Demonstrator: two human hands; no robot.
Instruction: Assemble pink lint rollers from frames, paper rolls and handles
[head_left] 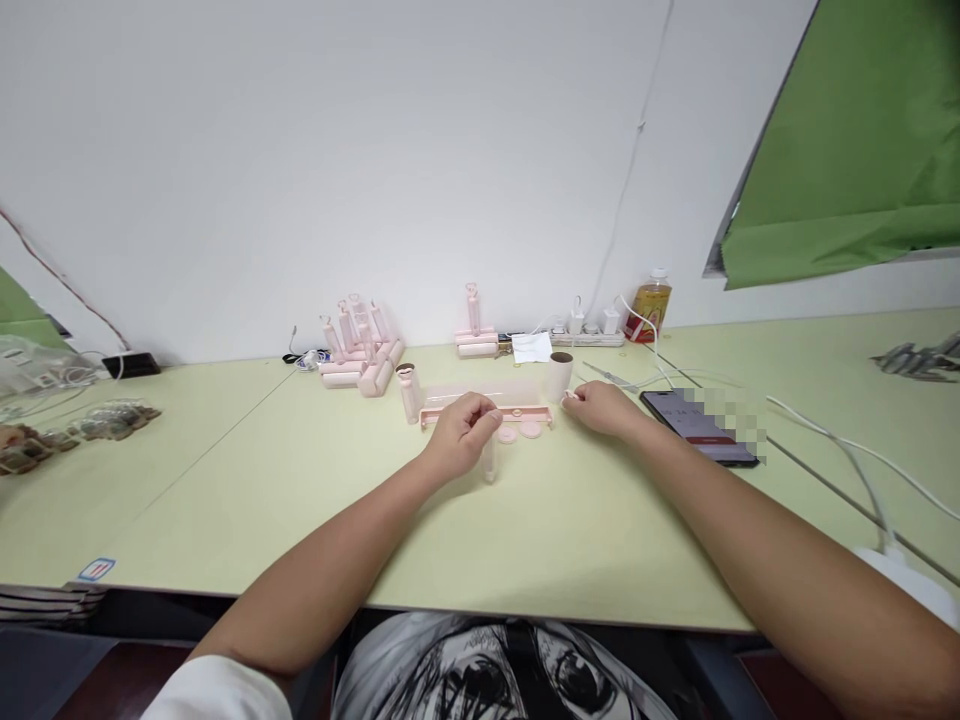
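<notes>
My left hand (465,435) is closed in a pinch around the top of a small clear, pinkish tube (490,462), which hangs upright below the fingers. My right hand (604,408) pinches a small pale piece (571,396), mostly covered by the fingertips. Between the hands lies a long pink tray-like part (541,413), with two pink round caps (530,430) in front of it. Behind it is a translucent pale sleeve (495,391). A white roll with a brown core (559,377) stands beside my right hand, and a pink handle-like part (409,392) stands left of the tray part.
Several pink lint rollers (375,372) stand at the back left, another pink roller (475,340) at the back middle. A power strip (600,338), a drink bottle (649,305) and white cables are at the back right. A phone (694,425) lies right of my right hand.
</notes>
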